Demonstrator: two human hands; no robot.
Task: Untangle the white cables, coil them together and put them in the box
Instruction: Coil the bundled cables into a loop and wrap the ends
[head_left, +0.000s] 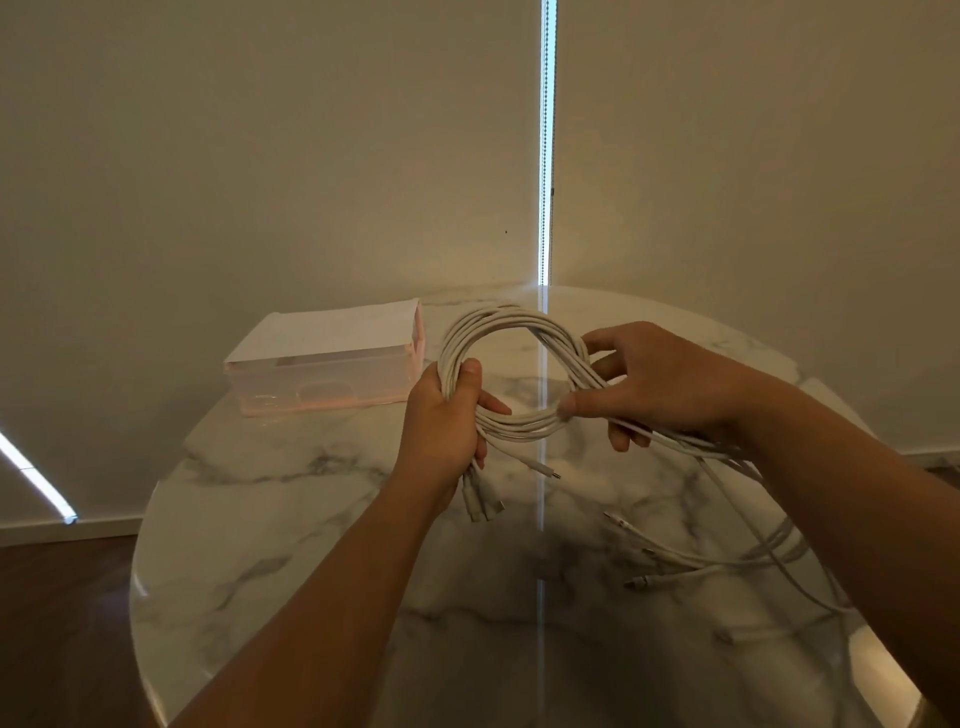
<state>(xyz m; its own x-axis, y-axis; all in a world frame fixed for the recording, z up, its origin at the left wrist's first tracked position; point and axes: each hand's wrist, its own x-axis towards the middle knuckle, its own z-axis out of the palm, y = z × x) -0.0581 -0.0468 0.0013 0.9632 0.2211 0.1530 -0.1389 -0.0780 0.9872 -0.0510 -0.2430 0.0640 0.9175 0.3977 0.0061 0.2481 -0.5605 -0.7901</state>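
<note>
A round coil of white cables (498, 325) hangs above the middle of the marble table. My left hand (441, 421) grips the coil's left side, thumb on top; several plug ends (483, 506) dangle below that hand. My right hand (654, 379) pinches the coil's lower right side between thumb and fingers. From under my right hand the loose cable tails (769, 551) run down to the right across the table. The pale pink translucent box (322, 364) stands at the table's far left, its drawer front facing me.
The round marble table (291, 545) has its near and left edges close to the floor drop. Beige roller blinds stand right behind it. A bright light strip reflects down the table's middle. Dark wood floor lies at the left.
</note>
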